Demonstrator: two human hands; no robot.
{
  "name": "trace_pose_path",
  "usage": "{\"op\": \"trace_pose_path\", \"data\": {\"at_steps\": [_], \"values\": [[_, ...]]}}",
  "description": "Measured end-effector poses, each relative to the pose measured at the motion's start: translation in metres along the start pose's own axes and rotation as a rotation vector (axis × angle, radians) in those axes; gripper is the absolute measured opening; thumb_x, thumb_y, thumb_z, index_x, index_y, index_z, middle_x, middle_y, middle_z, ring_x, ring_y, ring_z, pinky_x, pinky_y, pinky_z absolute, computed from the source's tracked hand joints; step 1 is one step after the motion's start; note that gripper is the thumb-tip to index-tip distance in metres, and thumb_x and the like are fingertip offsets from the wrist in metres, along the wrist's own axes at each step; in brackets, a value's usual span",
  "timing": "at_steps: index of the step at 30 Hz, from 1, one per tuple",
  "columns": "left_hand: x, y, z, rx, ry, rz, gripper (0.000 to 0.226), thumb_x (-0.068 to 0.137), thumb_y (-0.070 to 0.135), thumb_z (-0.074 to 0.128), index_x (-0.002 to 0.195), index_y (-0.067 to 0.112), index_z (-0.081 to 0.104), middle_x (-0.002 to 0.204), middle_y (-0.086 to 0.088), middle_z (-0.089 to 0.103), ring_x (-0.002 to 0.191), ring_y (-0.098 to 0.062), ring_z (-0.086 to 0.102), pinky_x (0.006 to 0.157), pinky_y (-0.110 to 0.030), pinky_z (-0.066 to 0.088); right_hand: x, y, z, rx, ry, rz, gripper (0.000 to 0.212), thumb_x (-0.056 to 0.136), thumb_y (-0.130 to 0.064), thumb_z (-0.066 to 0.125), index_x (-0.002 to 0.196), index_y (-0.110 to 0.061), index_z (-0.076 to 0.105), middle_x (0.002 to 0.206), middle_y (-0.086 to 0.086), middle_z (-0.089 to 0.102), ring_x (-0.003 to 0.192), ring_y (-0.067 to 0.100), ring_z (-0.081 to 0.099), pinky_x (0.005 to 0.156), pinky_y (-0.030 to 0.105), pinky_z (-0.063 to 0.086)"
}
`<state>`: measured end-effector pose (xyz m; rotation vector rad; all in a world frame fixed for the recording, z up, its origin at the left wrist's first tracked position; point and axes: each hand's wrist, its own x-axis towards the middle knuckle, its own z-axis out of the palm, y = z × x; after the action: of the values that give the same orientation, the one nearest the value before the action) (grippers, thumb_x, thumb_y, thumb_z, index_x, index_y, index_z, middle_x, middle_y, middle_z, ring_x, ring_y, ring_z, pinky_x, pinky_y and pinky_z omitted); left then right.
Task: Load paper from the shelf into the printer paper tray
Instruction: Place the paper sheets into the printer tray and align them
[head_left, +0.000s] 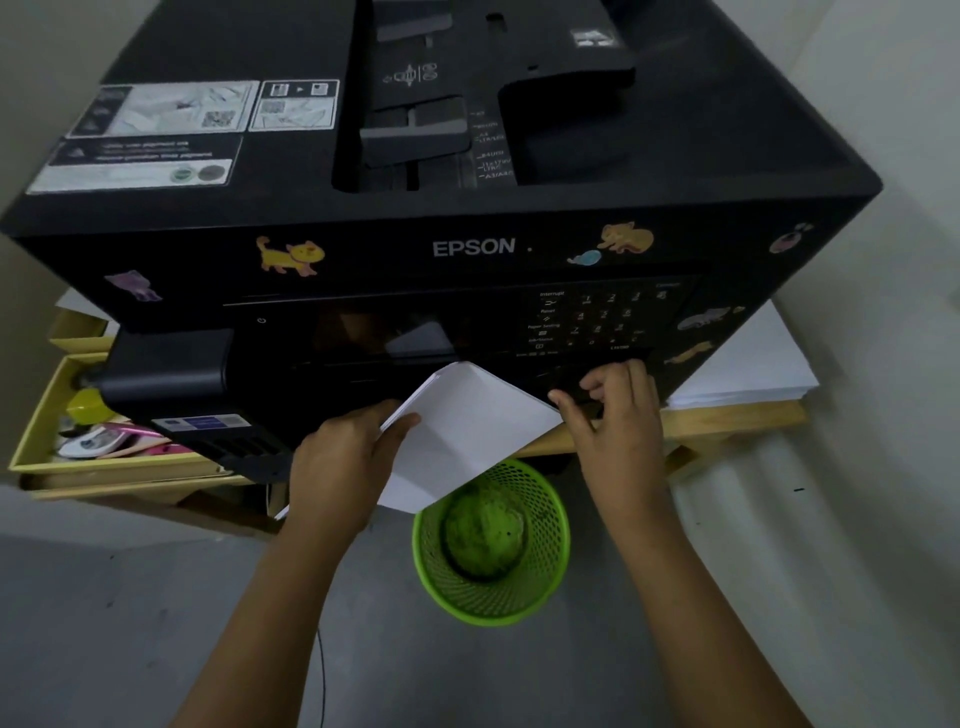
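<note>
A big black Epson printer (467, 208) with cat stickers fills the upper view. My left hand (343, 457) grips a stack of white paper (462, 431) by its left edge, tilted in front of the printer's lower front. My right hand (618, 415) is to the right of the stack, its fingers curled on the dark front edge below the keypad (597, 322). The thumb touches the paper's right edge. The paper tray itself is hidden under the printer's front.
A green mesh waste basket (545, 571) stands on the grey floor right below the paper. More white paper (743, 369) lies on the wooden shelf (737, 418) at right. A yellow tray (31, 436) with small items sits at left.
</note>
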<state>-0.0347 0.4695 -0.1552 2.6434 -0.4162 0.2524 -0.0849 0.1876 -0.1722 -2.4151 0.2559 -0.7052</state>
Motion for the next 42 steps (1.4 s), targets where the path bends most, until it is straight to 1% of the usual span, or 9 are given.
{"op": "trace_pose_path", "data": {"at_steps": [8, 12, 18, 22, 26, 30, 33, 37, 42], "values": [[-0.020, 0.002, -0.010, -0.037, -0.047, -0.027, 0.028, 0.096, 0.039, 0.072, 0.113, 0.017, 0.078, 0.071, -0.010, 0.073, 0.061, -0.036, 0.069, 0.050, -0.031, 0.043, -0.011, -0.007, 0.001, 0.143, 0.010, 0.113, 0.026, 0.096, -0.021, 0.080, 0.110, -0.015, 0.059, 0.113, -0.002, 0.057, 0.102, 0.016, 0.061, 0.084, 0.033, 0.057], [-0.042, -0.006, -0.010, -0.003, -0.069, -0.102, 0.038, 0.097, 0.048, 0.065, 0.098, 0.012, 0.076, 0.064, -0.008, 0.069, 0.055, -0.032, 0.067, 0.047, -0.031, 0.045, -0.030, -0.002, 0.012, 0.283, -0.032, 0.275, 0.024, 0.097, -0.024, 0.080, 0.113, -0.019, 0.063, 0.112, -0.004, 0.066, 0.103, 0.009, 0.065, 0.087, 0.017, 0.053], [-0.073, -0.015, -0.013, 0.006, -0.115, -0.203, 0.039, 0.095, 0.044, 0.069, 0.102, 0.006, 0.076, 0.069, -0.010, 0.073, 0.056, -0.030, 0.068, 0.049, -0.038, 0.057, -0.059, -0.011, 0.031, 0.557, -0.063, 0.638, 0.012, 0.099, -0.021, 0.077, 0.110, -0.018, 0.072, 0.103, -0.006, 0.076, 0.092, -0.004, 0.070, 0.080, 0.020, 0.057], [-0.087, -0.020, -0.021, 0.017, -0.171, -0.275, 0.043, 0.097, 0.050, 0.062, 0.119, 0.014, 0.075, 0.074, -0.003, 0.073, 0.058, -0.020, 0.068, 0.053, -0.039, 0.061, -0.068, -0.019, 0.048, 0.900, -0.080, 0.922, 0.022, 0.097, -0.019, 0.080, 0.117, -0.012, 0.076, 0.110, 0.010, 0.081, 0.105, 0.021, 0.079, 0.097, 0.037, 0.063], [-0.094, -0.023, -0.034, -0.009, -0.191, -0.314, 0.042, 0.098, 0.044, 0.066, 0.124, 0.013, 0.074, 0.072, -0.002, 0.068, 0.060, -0.022, 0.067, 0.055, -0.039, 0.061, -0.061, -0.041, 0.059, 1.200, -0.056, 1.058, 0.030, 0.097, -0.009, 0.078, 0.124, 0.004, 0.072, 0.115, 0.021, 0.080, 0.111, 0.029, 0.079, 0.100, 0.035, 0.063], [-0.095, -0.023, -0.044, -0.004, -0.212, -0.327, 0.040, 0.098, 0.042, 0.066, 0.120, 0.009, 0.074, 0.073, -0.003, 0.064, 0.060, -0.021, 0.063, 0.054, -0.033, 0.055, -0.049, -0.057, 0.071, 1.445, 0.012, 1.210, 0.039, 0.096, -0.009, 0.078, 0.131, 0.004, 0.069, 0.128, 0.023, 0.075, 0.119, 0.031, 0.075, 0.104, 0.038, 0.060], [-0.095, -0.022, -0.050, -0.012, -0.222, -0.335, 0.039, 0.099, 0.040, 0.066, 0.123, 0.009, 0.073, 0.074, 0.001, 0.059, 0.059, -0.018, 0.059, 0.052, -0.027, 0.048, -0.045, -0.068, 0.082, 1.515, 0.116, 1.284, 0.039, 0.098, -0.006, 0.074, 0.134, 0.007, 0.066, 0.126, 0.019, 0.072, 0.121, 0.032, 0.072, 0.104, 0.038, 0.061], [-0.092, -0.023, -0.053, -0.010, -0.240, -0.370, 0.041, 0.099, 0.045, 0.064, 0.120, 0.010, 0.072, 0.073, 0.002, 0.058, 0.067, -0.025, 0.068, 0.063, -0.040, 0.062, -0.041, -0.077, 0.091, 1.487, 0.207, 1.300, 0.029, 0.098, -0.002, 0.074, 0.125, 0.001, 0.065, 0.110, 0.012, 0.074, 0.116, 0.030, 0.073, 0.087, 0.031, 0.066], [-0.091, -0.025, -0.054, 0.004, -0.254, -0.422, 0.046, 0.098, 0.050, 0.062, 0.118, 0.009, 0.073, 0.064, 0.010, 0.047, 0.064, -0.022, 0.067, 0.062, -0.040, 0.062, -0.042, -0.079, 0.095, 1.497, 0.198, 1.297, 0.045, 0.097, -0.014, 0.078, 0.136, 0.000, 0.060, 0.127, 0.015, 0.068, 0.114, 0.026, 0.069, 0.105, 0.038, 0.058]]}}
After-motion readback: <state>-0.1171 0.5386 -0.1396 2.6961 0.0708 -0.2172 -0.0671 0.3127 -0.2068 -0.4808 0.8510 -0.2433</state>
